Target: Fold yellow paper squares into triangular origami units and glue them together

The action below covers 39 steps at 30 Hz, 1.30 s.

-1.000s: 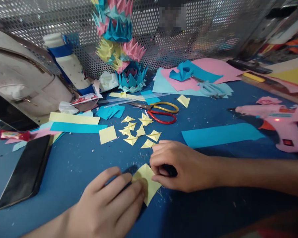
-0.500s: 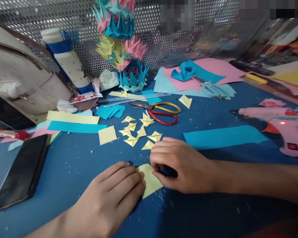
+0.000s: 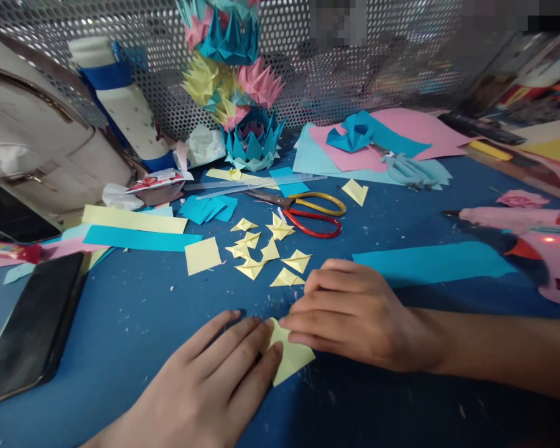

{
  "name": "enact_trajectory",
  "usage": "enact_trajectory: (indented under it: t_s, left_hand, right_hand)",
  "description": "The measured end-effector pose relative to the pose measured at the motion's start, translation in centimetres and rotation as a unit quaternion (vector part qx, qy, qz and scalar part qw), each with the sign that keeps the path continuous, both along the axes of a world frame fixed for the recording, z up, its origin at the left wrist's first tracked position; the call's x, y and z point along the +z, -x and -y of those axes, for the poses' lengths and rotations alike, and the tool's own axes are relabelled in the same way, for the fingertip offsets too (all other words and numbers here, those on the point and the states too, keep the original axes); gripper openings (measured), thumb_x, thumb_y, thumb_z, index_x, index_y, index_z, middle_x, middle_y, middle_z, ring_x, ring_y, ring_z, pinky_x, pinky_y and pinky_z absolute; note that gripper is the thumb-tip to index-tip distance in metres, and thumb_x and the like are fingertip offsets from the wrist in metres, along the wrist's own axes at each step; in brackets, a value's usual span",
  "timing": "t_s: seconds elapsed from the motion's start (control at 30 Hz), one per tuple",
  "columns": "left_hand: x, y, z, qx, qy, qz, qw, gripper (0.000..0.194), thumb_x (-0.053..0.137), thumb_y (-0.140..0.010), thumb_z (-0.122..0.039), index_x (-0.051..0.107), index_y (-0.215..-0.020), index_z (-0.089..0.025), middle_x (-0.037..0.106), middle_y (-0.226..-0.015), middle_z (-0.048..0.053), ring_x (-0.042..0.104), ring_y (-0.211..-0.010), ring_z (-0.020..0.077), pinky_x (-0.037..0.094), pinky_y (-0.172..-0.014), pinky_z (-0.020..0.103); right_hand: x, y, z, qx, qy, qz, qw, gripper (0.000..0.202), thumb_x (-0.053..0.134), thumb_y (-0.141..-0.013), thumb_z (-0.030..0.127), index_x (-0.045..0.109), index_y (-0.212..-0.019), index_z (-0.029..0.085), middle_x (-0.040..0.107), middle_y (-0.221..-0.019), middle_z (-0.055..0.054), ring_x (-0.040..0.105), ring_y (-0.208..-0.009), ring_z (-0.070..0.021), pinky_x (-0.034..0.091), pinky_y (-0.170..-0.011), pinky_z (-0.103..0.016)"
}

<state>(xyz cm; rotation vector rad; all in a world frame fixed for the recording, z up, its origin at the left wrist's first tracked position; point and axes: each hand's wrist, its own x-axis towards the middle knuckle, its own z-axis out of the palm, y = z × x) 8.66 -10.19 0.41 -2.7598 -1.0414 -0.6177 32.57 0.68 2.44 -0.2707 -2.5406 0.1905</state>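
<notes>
A pale yellow paper piece (image 3: pixel 291 357) lies flat on the blue table between my hands. The fingertips of my left hand (image 3: pixel 219 367) press on its left edge, the fingers slightly spread. My right hand (image 3: pixel 354 311) is at the paper's top corner, fingers bent and pressed together, close to my left fingertips; the tips pinch at the edge. Several small folded yellow pieces (image 3: pixel 296 261) and a yellow square (image 3: pixel 203 256) lie just beyond. Scissors (image 3: pixel 313 214) with yellow and red handles rest behind them.
On the left are a black phone (image 3: pixel 37 323), paper strips (image 3: pixel 142 238), a bottle (image 3: pixel 130 112) and a bag (image 3: pixel 42 143). A paper tower (image 3: pixel 254 140) stands at the back. Right: a blue strip (image 3: pixel 434 262), a pink glue gun (image 3: pixel 541 236) and pliers (image 3: pixel 408 169).
My right hand's fingers have closed together and come nearer my left fingertips at the paper's top corner. The yellow paper sits slightly lower and further right in view.
</notes>
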Motion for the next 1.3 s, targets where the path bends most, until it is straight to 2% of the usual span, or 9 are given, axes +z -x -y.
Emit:
enact_trajectory:
  t_s: [0.2, 0.43, 0.57, 0.8, 1.1, 1.23, 1.3]
  left_hand:
    - [0.1, 0.1, 0.1, 0.004, 0.003, -0.004, 1.0, 0.04, 0.032, -0.107, -0.017, 0.066, -0.127, -0.014, 0.066, -0.13, 0.009, 0.056, -0.125, 0.0239, 0.024, -0.119, 0.043]
    - [0.1, 0.1, 0.0, 0.003, 0.007, 0.0, 1.0, 0.04, 0.031, -0.108, -0.017, 0.066, -0.127, -0.014, 0.066, -0.129, 0.008, 0.056, -0.124, 0.0234, 0.026, -0.119, 0.043]
    - [0.3, 0.0, 0.0, 0.012, 0.024, 0.005, 1.0, 0.039, 0.032, -0.107, -0.017, 0.067, -0.125, -0.015, 0.069, -0.118, 0.007, 0.059, -0.118, 0.0219, 0.027, -0.118, 0.042]
    - [0.2, 0.0, 0.1, 0.004, 0.01, 0.026, 1.0, 0.042, 0.029, -0.107, -0.014, 0.067, -0.124, -0.013, 0.07, -0.114, 0.007, 0.058, -0.117, 0.0217, 0.024, -0.12, 0.041]
    - [0.5, 0.0, -0.3, 0.006, 0.034, -0.001, 0.999, 0.043, 0.026, -0.108, -0.018, 0.062, -0.132, -0.013, 0.068, -0.117, 0.005, 0.055, -0.117, 0.0205, 0.017, -0.121, 0.041]
    - [0.6, -0.1, -0.5, 0.007, 0.034, -0.011, 0.999, 0.04, 0.03, -0.108, -0.02, 0.061, -0.133, -0.014, 0.067, -0.115, 0.005, 0.056, -0.115, 0.0205, 0.021, -0.12, 0.041]
    - [0.7, -0.1, -0.5, 0.007, 0.036, -0.014, 0.999, 0.04, 0.03, -0.108, -0.02, 0.059, -0.134, -0.014, 0.067, -0.115, 0.006, 0.056, -0.115, 0.0209, 0.025, -0.119, 0.042]
  right_hand:
    - [-0.1, 0.0, -0.4, 0.062, -0.054, 0.024, 0.996, 0.02, 0.053, -0.101, 0.017, 0.07, -0.091, 0.02, 0.075, -0.105, 0.002, 0.059, -0.091, -0.0139, 0.041, -0.076, -0.031]
    - [0.3, 0.1, -0.8, 0.089, -0.09, 0.031, 0.991, 0.03, 0.047, -0.103, 0.015, 0.072, -0.087, 0.019, 0.075, -0.105, 0.0, 0.061, -0.094, -0.0134, 0.043, -0.074, -0.03]
    - [0.2, 0.1, -0.9, 0.1, -0.086, 0.03, 0.991, 0.028, 0.048, -0.102, 0.014, 0.072, -0.089, 0.019, 0.075, -0.106, 0.0, 0.062, -0.093, -0.0132, 0.044, -0.074, -0.03]
    - [0.1, 0.1, -1.1, 0.103, -0.078, 0.029, 0.991, 0.02, 0.054, -0.098, 0.011, 0.072, -0.091, 0.018, 0.074, -0.108, 0.0, 0.062, -0.095, -0.0135, 0.045, -0.077, -0.03]
    - [0.0, 0.1, -0.9, 0.09, -0.083, 0.031, 0.992, 0.019, 0.057, -0.098, 0.014, 0.07, -0.084, 0.018, 0.074, -0.106, 0.003, 0.06, -0.095, -0.014, 0.043, -0.076, -0.031]
    - [0.1, 0.1, -0.8, 0.085, -0.082, 0.05, 0.992, 0.023, 0.053, -0.101, 0.016, 0.07, -0.087, 0.02, 0.074, -0.107, 0.003, 0.058, -0.098, -0.0142, 0.041, -0.076, -0.031]
    - [0.0, 0.2, -0.7, 0.064, -0.076, 0.061, 0.993, 0.021, 0.051, -0.103, 0.021, 0.07, -0.095, 0.021, 0.073, -0.107, 0.003, 0.056, -0.098, -0.0147, 0.041, -0.078, -0.032]
